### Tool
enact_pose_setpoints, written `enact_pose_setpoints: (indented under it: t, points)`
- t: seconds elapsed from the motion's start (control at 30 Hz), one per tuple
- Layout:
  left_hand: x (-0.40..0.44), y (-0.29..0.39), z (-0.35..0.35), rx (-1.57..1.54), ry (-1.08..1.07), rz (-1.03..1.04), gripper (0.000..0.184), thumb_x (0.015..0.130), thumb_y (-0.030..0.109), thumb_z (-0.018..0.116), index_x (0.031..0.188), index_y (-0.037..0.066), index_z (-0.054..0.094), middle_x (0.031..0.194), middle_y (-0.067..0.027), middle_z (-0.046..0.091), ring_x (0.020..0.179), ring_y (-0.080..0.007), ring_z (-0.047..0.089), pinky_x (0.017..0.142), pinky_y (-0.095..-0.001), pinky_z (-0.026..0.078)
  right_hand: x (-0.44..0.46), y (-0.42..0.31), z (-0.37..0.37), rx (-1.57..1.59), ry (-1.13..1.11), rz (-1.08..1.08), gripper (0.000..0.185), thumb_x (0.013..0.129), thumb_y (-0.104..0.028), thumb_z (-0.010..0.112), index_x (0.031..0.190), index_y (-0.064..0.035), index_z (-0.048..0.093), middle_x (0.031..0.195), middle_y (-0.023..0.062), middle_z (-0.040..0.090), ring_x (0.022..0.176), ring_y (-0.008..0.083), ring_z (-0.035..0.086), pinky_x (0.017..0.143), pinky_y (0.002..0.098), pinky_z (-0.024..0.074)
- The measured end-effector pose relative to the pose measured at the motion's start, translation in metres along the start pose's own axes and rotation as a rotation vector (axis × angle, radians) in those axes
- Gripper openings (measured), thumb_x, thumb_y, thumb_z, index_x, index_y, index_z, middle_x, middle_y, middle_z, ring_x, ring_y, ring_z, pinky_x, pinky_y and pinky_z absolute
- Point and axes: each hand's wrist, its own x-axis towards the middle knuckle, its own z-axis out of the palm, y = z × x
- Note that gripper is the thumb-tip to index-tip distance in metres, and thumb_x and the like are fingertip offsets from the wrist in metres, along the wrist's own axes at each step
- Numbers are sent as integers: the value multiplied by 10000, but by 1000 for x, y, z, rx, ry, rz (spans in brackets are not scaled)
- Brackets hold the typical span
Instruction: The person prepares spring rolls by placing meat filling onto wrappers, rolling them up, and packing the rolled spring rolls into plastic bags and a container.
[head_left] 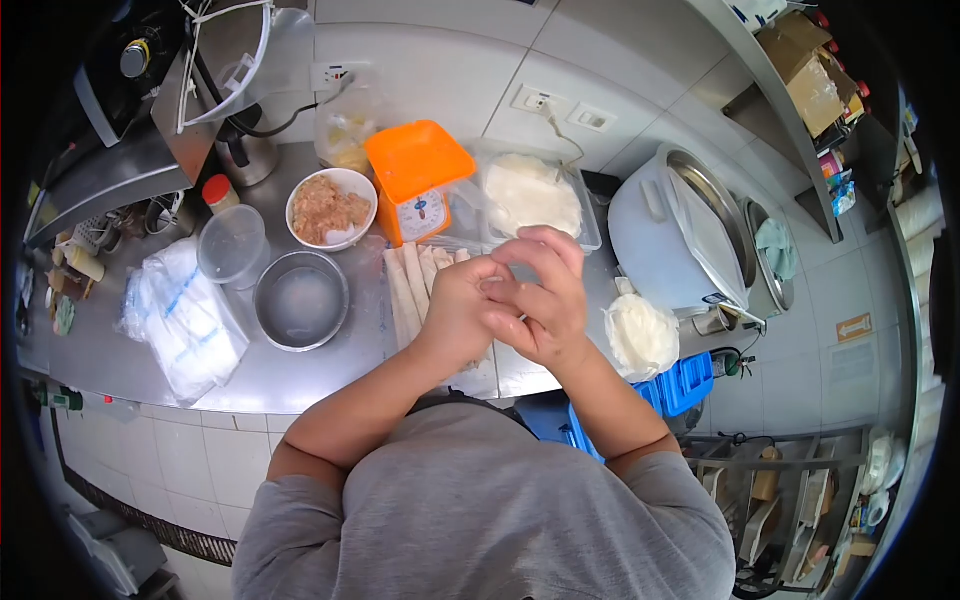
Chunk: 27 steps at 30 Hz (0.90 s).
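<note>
My left hand (pixel 459 312) and my right hand (pixel 548 298) meet in front of my chest, above the counter's front edge. The left one looks closed, its fingers curled against the right hand and partly hidden. On the right hand the fingers are bent and spread apart, with nothing visible in them. Below and behind them lie several long pale rolls (pixel 405 292), partly covered by my hands. A white bowl of minced filling (pixel 330 208) and a round metal bowl (pixel 301 301) stand to the left. Beyond my right hand, a clear tray (pixel 590 232) holds a white, sheet-like mass (pixel 531 196).
An orange kitchen scale (pixel 421 213) stands behind the rolls. On the left are a clear plastic tub (pixel 232 244) and white plastic bags (pixel 190 325). A large pot (pixel 660 215) and a crumpled white bundle (pixel 641 334) are at right; a shelf (pixel 780 110) overhangs there.
</note>
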Motion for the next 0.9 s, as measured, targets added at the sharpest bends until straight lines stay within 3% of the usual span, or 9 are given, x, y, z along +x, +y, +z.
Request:
enact_pose_setpoints:
  t: [0.2, 0.27, 0.4, 0.47, 0.57, 0.6, 0.73, 0.8, 0.9]
  points:
    - [-1, -3, 9, 34, -49, 59, 190, 781, 40, 691, 681, 57, 531, 678, 18, 556, 659, -58, 498, 571, -234, 419, 2, 5, -12, 85, -84, -12, 353, 812, -421, 663, 716, -82, 685, 1052, 110, 638, 1051, 336, 546, 892, 420, 416]
    - [5, 9, 11, 94, -50, -180, 210, 788, 50, 709, 660, 58, 542, 620, 23, 543, 614, -62, 494, 547, -237, 412, -8, 13, -19, 190, 10, 32, 394, 845, -434, 636, 722, -62, 678, 1050, 114, 642, 1041, 315, 564, 873, 405, 435]
    - [20, -4, 16, 158, 93, -21, 383, 809, 201, 754, 569, 43, 501, 488, 7, 477, 499, -58, 465, 439, -253, 345, -63, 32, -19, 865, 62, 981, 432, 901, -443, 611, 988, -23, 662, 1042, 127, 627, 959, 231, 603, 819, 326, 478]
    - [18, -13, 31, 388, -23, 189, 316, 804, 227, 764, 634, 46, 569, 588, -14, 556, 610, -108, 553, 558, -292, 421, -98, 48, 1, 1296, -193, 1426, 506, 949, -457, 551, 1139, 10, 605, 1014, 128, 633, 899, 194, 615, 782, 292, 493]
    - [13, -34, 70, 444, -268, 556, 291, 806, 289, 755, 781, 39, 608, 820, -74, 632, 763, -213, 589, 712, -363, 452, -95, 62, 4, 1919, -137, 1731, 563, 960, -448, 536, 1276, 16, 490, 965, 98, 634, 859, 173, 605, 755, 286, 496]
    - [12, -39, 83, 415, -364, 683, 311, 809, 313, 749, 838, 35, 611, 912, -98, 651, 812, -253, 586, 759, -388, 449, -93, 70, -5, 1834, -140, 1620, 553, 962, -441, 536, 1284, 5, 482, 950, 89, 627, 845, 167, 599, 742, 284, 492]
    - [21, -37, 102, 295, 40, 373, 665, 844, 375, 708, 1331, 28, 419, 1263, -126, 543, 1138, -261, 541, 956, -398, 415, -91, 94, -48, 1671, -155, 1249, 487, 970, -389, 539, 1301, -39, 470, 885, 51, 594, 790, 145, 572, 713, 275, 474]
    - [46, -50, 112, -232, 299, 97, 770, 867, 373, 681, 1426, 24, 284, 1326, -138, 502, 1171, -270, 529, 945, -385, 433, -104, 101, -56, 1667, -216, 1128, 435, 978, -350, 535, 1297, -60, 476, 855, 35, 576, 763, 138, 555, 714, 273, 465]
    - [67, -42, 122, -420, 220, -364, 537, 877, 300, 684, 1277, 28, 451, 1138, -128, 602, 989, -212, 604, 802, -335, 478, -130, 107, -53, 1544, -415, 960, 366, 988, -288, 530, 1282, -76, 483, 917, 25, 580, 797, 122, 551, 754, 262, 449]
